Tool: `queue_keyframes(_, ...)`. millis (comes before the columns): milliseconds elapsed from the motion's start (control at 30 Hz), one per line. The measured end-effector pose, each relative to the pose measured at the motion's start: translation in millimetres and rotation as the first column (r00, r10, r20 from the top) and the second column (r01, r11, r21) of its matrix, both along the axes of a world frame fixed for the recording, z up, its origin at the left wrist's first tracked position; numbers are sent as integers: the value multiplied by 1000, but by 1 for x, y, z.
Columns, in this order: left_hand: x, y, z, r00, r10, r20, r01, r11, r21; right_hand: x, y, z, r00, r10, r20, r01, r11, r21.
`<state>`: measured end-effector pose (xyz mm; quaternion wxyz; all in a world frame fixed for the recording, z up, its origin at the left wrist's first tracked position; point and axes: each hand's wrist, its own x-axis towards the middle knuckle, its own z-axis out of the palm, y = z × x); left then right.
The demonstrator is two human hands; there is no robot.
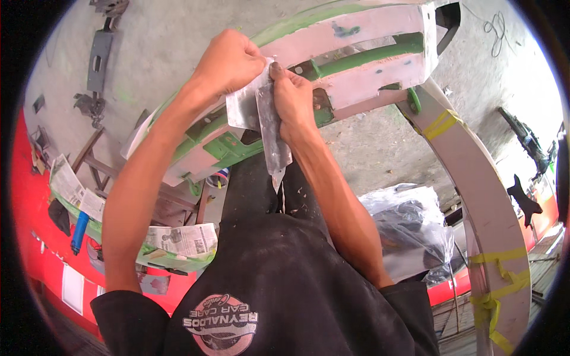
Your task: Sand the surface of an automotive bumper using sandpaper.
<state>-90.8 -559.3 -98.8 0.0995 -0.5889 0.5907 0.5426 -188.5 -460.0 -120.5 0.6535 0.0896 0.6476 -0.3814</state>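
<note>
My left hand has curled fingers gripping the top edge of a thin grey sheet, which looks creased or in layers, with a darker strip hanging down toward my legs. My right hand is closed on the same sheet, its thumb pressed near the upper corner. Behind and around both hands lies a long curved panel, patched in pale pink and green, with slots cut through it. I cannot make out whether the sheet touches the panel.
A long grey curved panel with yellow tape runs down the right side. Clear plastic wrapping lies beside it. At left are newspaper sheets, a blue cylindrical tool, red panels and dark parts on the concrete floor.
</note>
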Motion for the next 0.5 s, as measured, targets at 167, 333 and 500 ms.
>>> queue_keyframes(167,-15,-19,5,962,-264,69,269,960,-75,14,8,-10,984,-149,92,153,987,-37)
queue_keyframes(333,-16,-6,4,834,-545,92,517,710,-478,36,20,-15,914,-392,109,406,895,-186)
queue_keyframes(500,9,27,23,949,-297,-107,258,924,-282,28,38,2,970,-158,-184,110,963,-248)
